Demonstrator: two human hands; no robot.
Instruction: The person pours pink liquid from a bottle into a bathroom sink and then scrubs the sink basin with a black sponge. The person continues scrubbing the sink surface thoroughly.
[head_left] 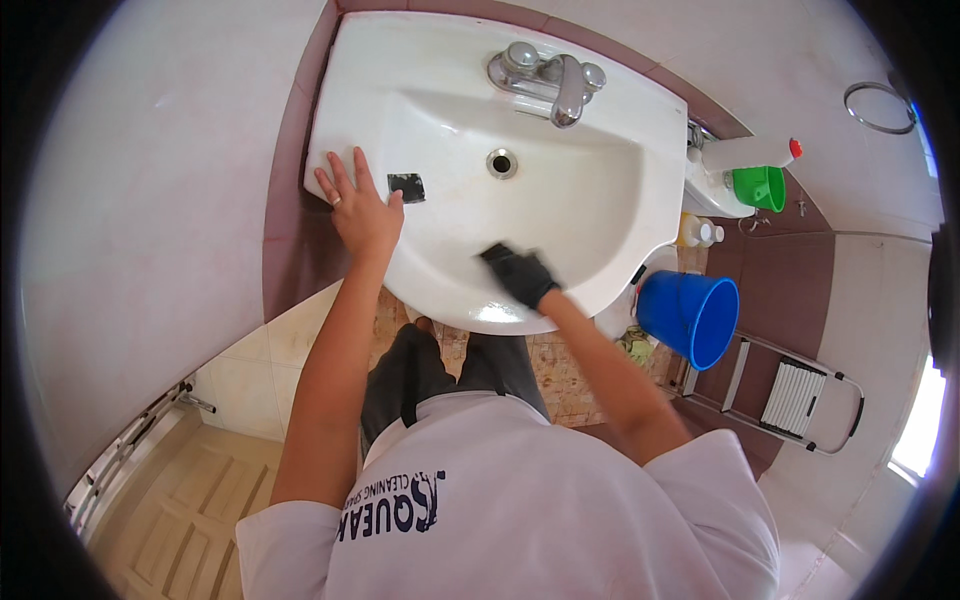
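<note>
Spread flat on the left ledge of the white washbasin (pixel 360 80) is my bare left hand (pixel 365 212), fingers apart, a ring on one of them. Beside its thumb a small black square piece (pixel 406 187) with pale marks lies on the basin's surface. My right hand (pixel 520 276), in a black glove and blurred by motion, is low over the near part of the bowl. Its fingers are closed on a dark, square-edged, pad-like piece (pixel 493 252); black on black, the two are hard to part. A chrome tap (pixel 550 80) stands at the back, beyond the drain hole (pixel 502 164).
Right of the basin are a toilet (pixel 705 185), a white bottle with a red cap (pixel 750 152), a green mug (pixel 760 188) and a bottle of yellow liquid (pixel 692 230). A blue bucket (pixel 660 308) and a folding step stool (pixel 790 398) stand nearer. A wall borders the left.
</note>
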